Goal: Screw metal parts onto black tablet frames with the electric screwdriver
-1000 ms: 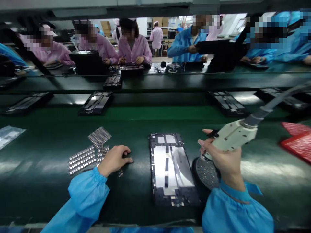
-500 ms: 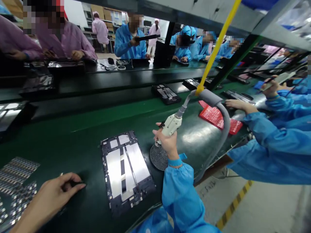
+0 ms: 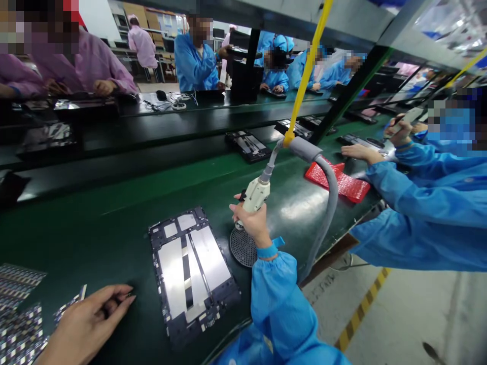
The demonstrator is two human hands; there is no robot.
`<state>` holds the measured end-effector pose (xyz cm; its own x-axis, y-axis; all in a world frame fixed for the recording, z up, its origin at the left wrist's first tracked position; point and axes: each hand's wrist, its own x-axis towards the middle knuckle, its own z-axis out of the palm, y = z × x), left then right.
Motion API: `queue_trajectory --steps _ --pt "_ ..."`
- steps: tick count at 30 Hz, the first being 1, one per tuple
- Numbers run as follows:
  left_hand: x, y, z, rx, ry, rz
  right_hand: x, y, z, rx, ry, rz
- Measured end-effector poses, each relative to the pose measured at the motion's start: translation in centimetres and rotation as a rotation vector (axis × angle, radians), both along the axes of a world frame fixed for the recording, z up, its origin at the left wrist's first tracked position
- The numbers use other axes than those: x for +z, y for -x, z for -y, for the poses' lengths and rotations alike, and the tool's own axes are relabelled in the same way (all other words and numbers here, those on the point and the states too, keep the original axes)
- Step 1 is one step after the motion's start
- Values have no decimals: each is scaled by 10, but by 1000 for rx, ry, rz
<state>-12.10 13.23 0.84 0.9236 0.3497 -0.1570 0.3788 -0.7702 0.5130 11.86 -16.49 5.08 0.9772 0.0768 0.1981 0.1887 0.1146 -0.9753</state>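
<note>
My right hand (image 3: 254,223) is wrapped round a white electric screwdriver (image 3: 257,192), its grey cable rising to a yellow strap. The tool's lower end is over a round black perforated screw tray (image 3: 243,247); whether they touch is hidden. Left of the tray lies an opened tablet (image 3: 193,274) with silver battery panels, flat on the green bench. My left hand (image 3: 91,317) hovers left of the tablet, thumb and forefinger pinched round a tiny dark piece I cannot make out. Beneath and beside that hand are sheets of small shiny parts (image 3: 23,319).
A red bubble-wrap pouch (image 3: 338,181) lies to the right, near a co-worker's blue sleeve (image 3: 414,187). Another opened tablet (image 3: 248,145) rests farther back. The thick grey cable (image 3: 323,223) loops down right of my arm. Across the bench, several people are at work.
The view has shifted, so the tablet, tray and screwdriver appear slightly farther left. My right hand stays over the tray, and my left fingers remain pinched. Across the bench, a co-worker's dark panel has changed position.
</note>
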Motion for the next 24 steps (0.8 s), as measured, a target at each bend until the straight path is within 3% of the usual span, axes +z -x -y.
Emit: queue_trajectory --steps 6,11,15,18,21,24 --pt "5 -2 9 -27 12 -6 9 3 0 2 15 13" --pt "12 -18 36 109 -202 39 36 14 -12 27 -32 92" --pt "14 -40 64 58 -302 72 52 30 -46 190 -115 118" --pt "13 -52 75 -55 -259 89 55 46 -82 332 -128 91" --pt "14 -52 75 -127 -166 142 53 59 -114 402 -60 34" --pt "12 -45 67 -58 -105 230 45 63 -134 411 23 17"
